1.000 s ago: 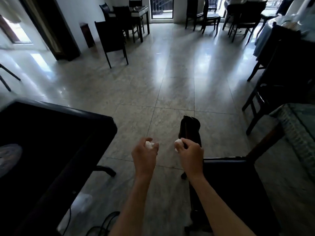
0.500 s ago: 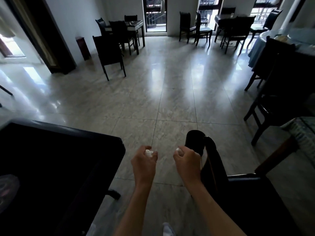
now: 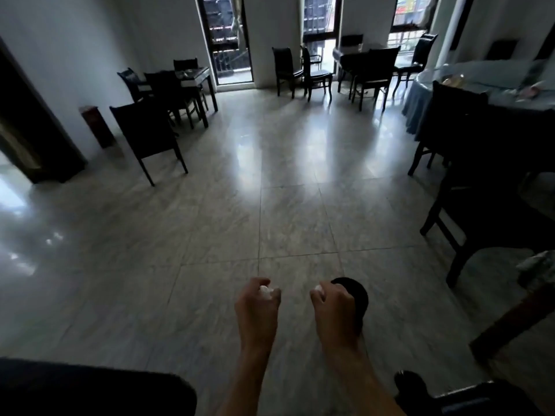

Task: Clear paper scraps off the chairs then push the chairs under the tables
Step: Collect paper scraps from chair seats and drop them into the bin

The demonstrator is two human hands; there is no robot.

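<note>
— Grey tiled floor [image 3: 210, 235] underfoot; what are the hands doing?
— Left hand [image 3: 257, 301] curled around a paper scrap [image 3: 265, 291]; right hand [image 3: 332, 301] pinching another scrap [image 3: 318, 288]; dark chair [image 3: 356, 298] top just behind the right hand; more chairs [image 3: 150, 136] well beyond.

Glossy tiled floor [image 3: 210, 235] carries it all: lone chair [image 3: 147, 136] stands left, small table [image 3: 195, 76] w/ chairs behind it, round clothed table [image 3: 480, 82] right.
</note>
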